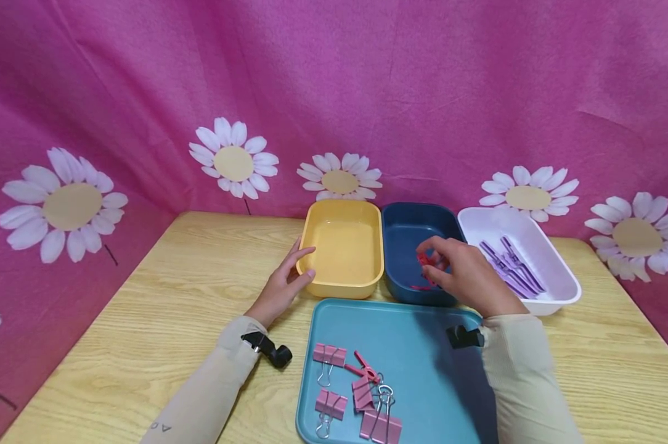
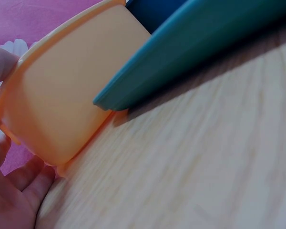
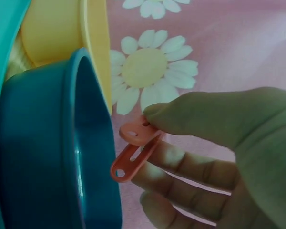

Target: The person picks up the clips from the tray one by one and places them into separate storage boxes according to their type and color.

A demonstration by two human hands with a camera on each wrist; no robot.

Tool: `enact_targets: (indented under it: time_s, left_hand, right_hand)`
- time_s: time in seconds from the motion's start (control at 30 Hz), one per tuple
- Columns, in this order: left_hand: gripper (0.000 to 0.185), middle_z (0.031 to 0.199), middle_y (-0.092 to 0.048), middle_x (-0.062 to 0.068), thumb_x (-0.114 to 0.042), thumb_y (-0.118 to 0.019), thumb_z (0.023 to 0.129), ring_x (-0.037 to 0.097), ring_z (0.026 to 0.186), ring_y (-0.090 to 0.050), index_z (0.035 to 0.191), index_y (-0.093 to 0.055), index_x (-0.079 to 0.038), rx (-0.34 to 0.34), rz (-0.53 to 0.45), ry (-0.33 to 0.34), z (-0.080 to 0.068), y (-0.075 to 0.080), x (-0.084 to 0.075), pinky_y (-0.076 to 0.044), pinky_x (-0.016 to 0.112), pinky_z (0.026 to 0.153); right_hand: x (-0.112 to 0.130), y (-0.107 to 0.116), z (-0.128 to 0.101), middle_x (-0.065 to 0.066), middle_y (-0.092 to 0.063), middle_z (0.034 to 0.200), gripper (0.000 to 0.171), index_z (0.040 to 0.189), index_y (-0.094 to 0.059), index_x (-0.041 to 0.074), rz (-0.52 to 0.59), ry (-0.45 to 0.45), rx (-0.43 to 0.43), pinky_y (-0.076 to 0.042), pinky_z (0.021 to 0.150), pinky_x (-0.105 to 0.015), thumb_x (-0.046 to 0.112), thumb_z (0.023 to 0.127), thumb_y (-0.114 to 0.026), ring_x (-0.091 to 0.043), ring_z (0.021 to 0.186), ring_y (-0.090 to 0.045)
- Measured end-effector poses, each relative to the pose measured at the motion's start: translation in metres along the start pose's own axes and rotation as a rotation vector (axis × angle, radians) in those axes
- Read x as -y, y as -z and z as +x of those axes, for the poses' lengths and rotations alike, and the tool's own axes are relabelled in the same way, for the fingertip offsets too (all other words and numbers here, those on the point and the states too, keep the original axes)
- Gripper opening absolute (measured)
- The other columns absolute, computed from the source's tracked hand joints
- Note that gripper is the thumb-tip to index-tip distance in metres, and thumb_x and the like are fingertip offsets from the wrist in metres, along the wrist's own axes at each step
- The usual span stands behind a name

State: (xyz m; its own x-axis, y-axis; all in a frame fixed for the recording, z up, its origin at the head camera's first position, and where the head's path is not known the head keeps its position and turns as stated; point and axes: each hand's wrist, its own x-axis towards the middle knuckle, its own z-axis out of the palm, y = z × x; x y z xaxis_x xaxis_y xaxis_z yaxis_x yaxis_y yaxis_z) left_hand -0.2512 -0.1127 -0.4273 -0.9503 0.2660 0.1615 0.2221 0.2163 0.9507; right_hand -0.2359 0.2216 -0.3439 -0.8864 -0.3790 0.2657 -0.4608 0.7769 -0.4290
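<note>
Currently the right hand (image 1: 467,271) pinched a red clip (image 3: 133,152) over the navy bin (image 1: 406,234), left hand (image 1: 286,280) resting open against the yellow bin (image 1: 342,246); next move probably needed only a release.

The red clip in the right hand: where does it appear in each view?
Head: the red clip is pinched by the right hand over the dark blue bin.
Left wrist: not in view.
Right wrist: centre, the clip beside the blue bin's rim.
Shared landmark: the yellow bin.
</note>
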Motion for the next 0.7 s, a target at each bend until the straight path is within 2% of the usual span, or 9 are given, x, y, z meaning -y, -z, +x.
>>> enact_targets:
  time_s: [0.47,0.7]
  left_hand:
    - [0.05,0.162,-0.006,0.007,-0.019,-0.056,0.098,0.022,0.145,-0.018,0.146,-0.042,-0.012,0.009,-0.026,-0.013,0.001,0.001,0.001,-0.025,0.036,0.114]
    - [0.05,0.162,-0.005,0.006,-0.02,-0.056,0.098,0.022,0.145,-0.018,0.146,-0.042,-0.013,0.009,-0.03,0.002,0.001,0.001,0.0,-0.025,0.036,0.114]
  right_hand:
    - [-0.011,-0.008,0.002,-0.006,-0.063,0.086,0.029,0.113,-0.064,0.008,-0.008,-0.039,-0.001,-0.052,0.064,-0.033,0.009,0.085,-0.073,-0.02,0.077,-0.059]
    - [-0.015,-0.012,0.003,-0.006,-0.063,0.086,0.027,0.112,-0.064,0.008,0.004,-0.052,0.004,-0.052,0.064,-0.032,0.011,0.086,-0.073,-0.019,0.077,-0.059]
